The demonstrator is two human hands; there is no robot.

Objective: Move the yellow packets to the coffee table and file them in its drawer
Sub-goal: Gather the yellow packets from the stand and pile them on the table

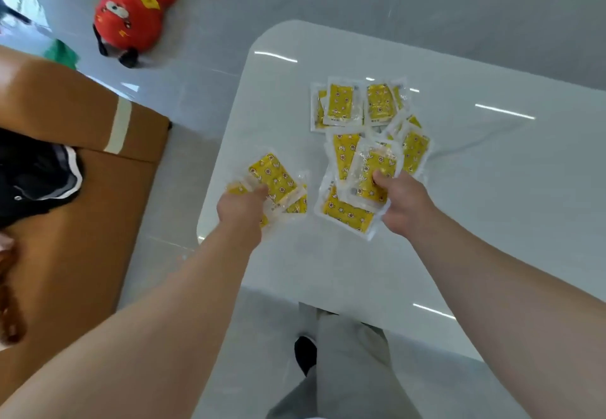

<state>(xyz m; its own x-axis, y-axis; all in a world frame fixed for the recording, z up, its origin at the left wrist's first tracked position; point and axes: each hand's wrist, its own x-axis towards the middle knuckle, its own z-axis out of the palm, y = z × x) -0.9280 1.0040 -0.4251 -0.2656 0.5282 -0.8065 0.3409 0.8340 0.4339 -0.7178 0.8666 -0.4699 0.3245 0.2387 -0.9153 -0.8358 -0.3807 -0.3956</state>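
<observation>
Head view looks straight down on a glossy white table (492, 189) with rounded corners. Yellow packets (341, 100) lie on it in a loose, overlapping heap from the middle toward the left edge. The left hand (241, 207) is clamped on a small bunch of them just inside the left edge, near the near-left corner, with the thumb pressed on top. The right hand (405, 204) grips several more at the near side of the heap, thumb over them. I cannot tell whether the two fistfuls touch the top or hang just above it.

This looks like the moving step, with packets handled by the fistful. Whether this is the coffee table is unclear, and no drawer shows. The next move probably calls for squaring the slippery sleeves into firmly pinched stacks so none slide out.

A red plush toy (137, 18) lies on the floor beyond the far-left corner, and a brown seat (82, 205) stands left of the table.
</observation>
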